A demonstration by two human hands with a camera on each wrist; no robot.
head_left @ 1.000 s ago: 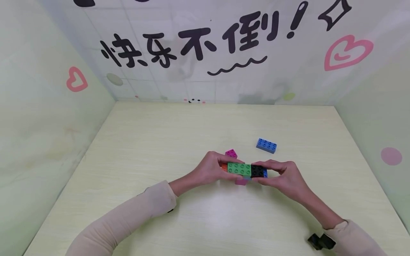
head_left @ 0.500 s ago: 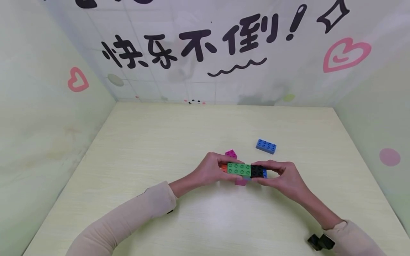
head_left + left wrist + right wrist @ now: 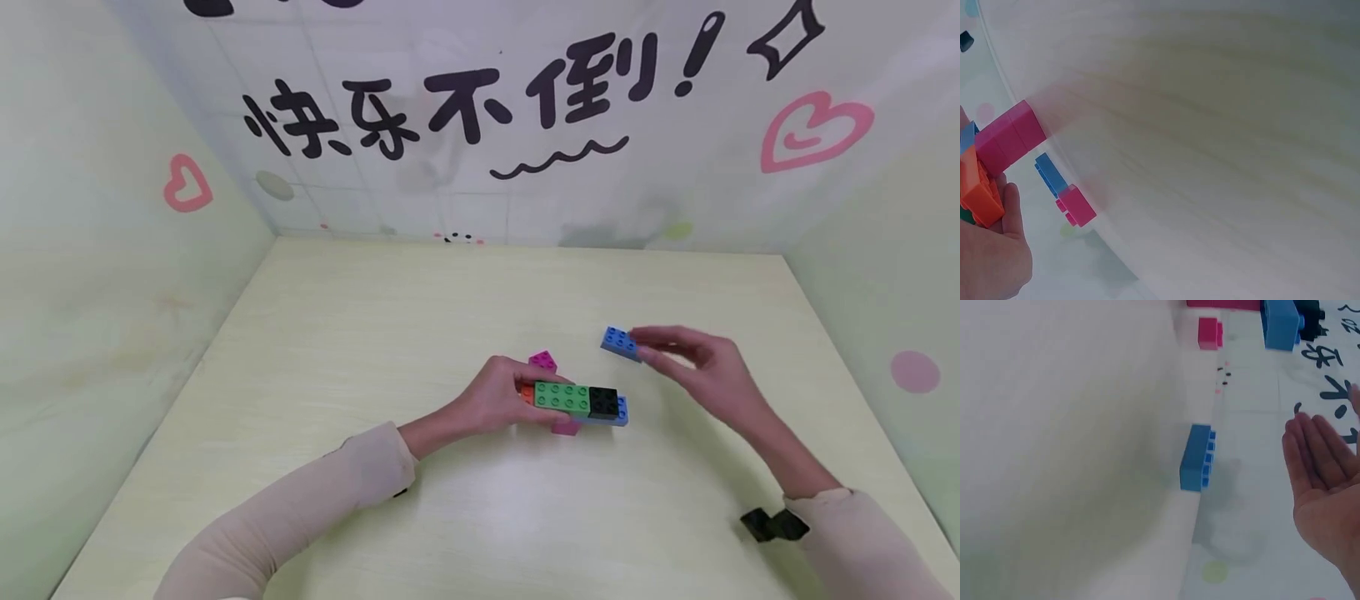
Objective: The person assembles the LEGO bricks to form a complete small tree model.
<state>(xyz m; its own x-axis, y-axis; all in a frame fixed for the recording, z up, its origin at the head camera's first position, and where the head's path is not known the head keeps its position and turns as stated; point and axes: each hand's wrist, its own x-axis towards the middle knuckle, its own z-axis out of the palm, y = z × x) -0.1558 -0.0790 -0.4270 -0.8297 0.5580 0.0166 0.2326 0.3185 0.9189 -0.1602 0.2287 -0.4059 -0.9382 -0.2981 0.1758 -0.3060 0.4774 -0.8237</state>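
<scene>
My left hand [image 3: 491, 396] grips the left part of a stack of toy building bricks. A green brick [image 3: 561, 399] and a black brick [image 3: 603, 402] sit side by side on top, over a blue one that juts out on the right. An orange brick [image 3: 982, 190] shows at the hand, and pink bricks [image 3: 1010, 137] form the lower part in the left wrist view. My right hand [image 3: 720, 375] is at the right end of a loose blue brick [image 3: 618, 342] in the head view. In the right wrist view its fingers look fairly straight, apart from that brick.
A small pink brick [image 3: 543, 361] lies on the table [image 3: 420, 317] just behind the stack. Printed walls [image 3: 480, 200] enclose the table at the back and both sides. A black device [image 3: 774, 525] is at the right cuff.
My right hand has let go of the stack's right end and moved up and right to the loose blue brick. The left hand keeps its grip in the same place.
</scene>
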